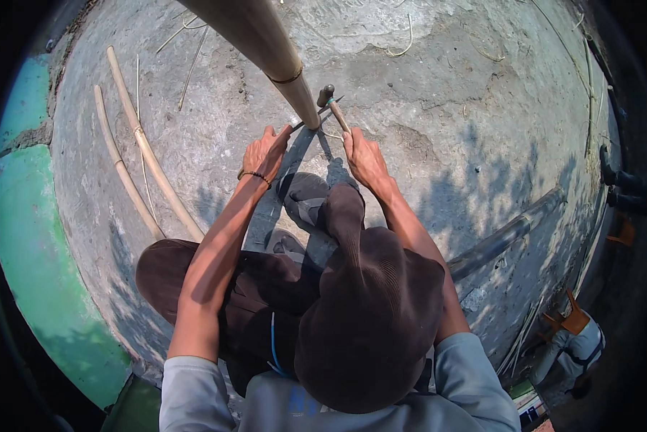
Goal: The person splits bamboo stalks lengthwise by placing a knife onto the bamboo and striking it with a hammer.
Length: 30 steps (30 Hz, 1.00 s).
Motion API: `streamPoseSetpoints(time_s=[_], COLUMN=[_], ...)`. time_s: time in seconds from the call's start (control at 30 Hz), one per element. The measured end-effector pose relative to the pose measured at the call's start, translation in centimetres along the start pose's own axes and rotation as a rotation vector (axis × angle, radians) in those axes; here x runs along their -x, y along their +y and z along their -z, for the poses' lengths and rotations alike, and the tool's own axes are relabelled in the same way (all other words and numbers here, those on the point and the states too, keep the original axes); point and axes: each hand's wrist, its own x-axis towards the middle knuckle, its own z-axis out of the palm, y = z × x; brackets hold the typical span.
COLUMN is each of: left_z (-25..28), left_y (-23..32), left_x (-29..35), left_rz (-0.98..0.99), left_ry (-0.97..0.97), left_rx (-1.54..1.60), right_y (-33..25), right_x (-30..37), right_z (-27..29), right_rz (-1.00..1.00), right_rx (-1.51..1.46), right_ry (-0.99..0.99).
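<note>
Concrete (367, 75) (sun w/ pt. shade) underlies bamboo pole (284, 61).

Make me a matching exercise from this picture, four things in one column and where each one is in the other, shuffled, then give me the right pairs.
Things:
1. Hammer
2. Beaded bracelet
3. Thick bamboo pole
4. Green-painted strip

Places:
A. Coming in from the top edge of the view
B. At the wrist of the left hand
C. Along the left side of the view, beside the grey ground
D. Held in the right hand

Right pairs: 1-D, 2-B, 3-A, 4-C.
</note>
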Motion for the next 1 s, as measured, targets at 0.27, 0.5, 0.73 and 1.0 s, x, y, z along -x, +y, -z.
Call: streamPoseSetpoints(time_s=[0.27, 0.5, 0.73, 1.0], left_z=[0.7, -0.4, -0.5, -2.5], left_y=[-0.1, 0.4, 0.1, -1.8], left_x=[0.5, 1.1, 1.3, 1.0], left_rz=[0.084, 0.1, 0.106, 0.058], left_ry=[-0.07, -0.021, -0.042, 0.026], left_rx=[0.021, 0.046, 0.055, 0.014], right_y=[-0.7, -1.4, -3.3, -6.1], right_x=[0.7, 1.8, 2.0, 1.0], right_z=[1.2, 2.1, 1.5, 2.6], right_rz=[-0.02, 0.01, -0.048, -0.094], right_rx=[0.037, -0.099, -0.177, -0.125], right_ry=[-0.055, 0.058, 0.066, -0.038])
